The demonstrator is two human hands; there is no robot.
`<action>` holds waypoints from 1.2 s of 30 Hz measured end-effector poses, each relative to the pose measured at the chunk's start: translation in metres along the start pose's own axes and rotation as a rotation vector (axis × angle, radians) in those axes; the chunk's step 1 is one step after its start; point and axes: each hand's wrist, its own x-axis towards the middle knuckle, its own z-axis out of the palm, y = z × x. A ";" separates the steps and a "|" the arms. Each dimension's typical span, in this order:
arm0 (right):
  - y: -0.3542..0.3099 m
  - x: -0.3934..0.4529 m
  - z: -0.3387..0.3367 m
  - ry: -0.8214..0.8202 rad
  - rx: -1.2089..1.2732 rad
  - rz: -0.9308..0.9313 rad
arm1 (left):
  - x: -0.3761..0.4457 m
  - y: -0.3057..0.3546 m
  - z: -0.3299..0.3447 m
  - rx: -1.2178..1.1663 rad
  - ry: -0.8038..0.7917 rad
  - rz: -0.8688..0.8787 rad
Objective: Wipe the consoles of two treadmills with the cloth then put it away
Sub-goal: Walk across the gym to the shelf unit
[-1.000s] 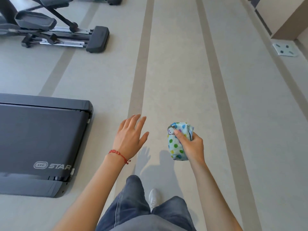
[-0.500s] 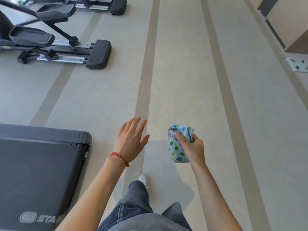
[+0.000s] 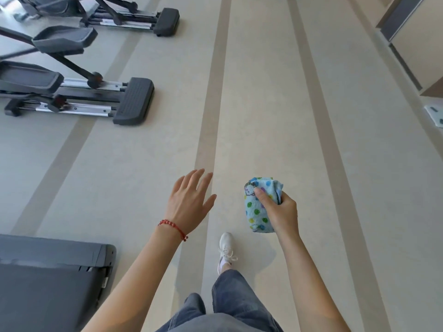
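Polka-dot cloth [image 3: 259,209], apparently bunched, gripped by right hand [image 3: 281,209].

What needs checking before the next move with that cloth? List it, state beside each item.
1. Cloth held firmly: ok, the right hand grips it bunched, thumb across the front.
2. Left hand free: ok, fingers spread, holding nothing.
3. Floor ahead free of obstacles: ok as far as the view shows.
4. Clearance from the treadmill deck: ok, it lies to the person's left, off the walking line.
5. Treadmill consoles wiped: cannot tell, no console is in view.
6. Place to put the cloth away: cannot tell, none is visible.
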 end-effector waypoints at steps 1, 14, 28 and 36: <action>-0.008 0.022 0.003 -0.003 0.002 -0.003 | 0.021 -0.004 0.005 0.006 0.003 -0.003; -0.128 0.264 0.039 -0.030 0.013 0.004 | 0.276 -0.056 0.036 0.056 0.004 -0.013; -0.275 0.545 0.139 0.036 0.009 0.017 | 0.605 -0.171 0.074 0.029 0.015 0.074; -0.342 0.691 0.165 0.052 0.021 0.001 | 0.768 -0.207 0.105 0.023 0.019 0.095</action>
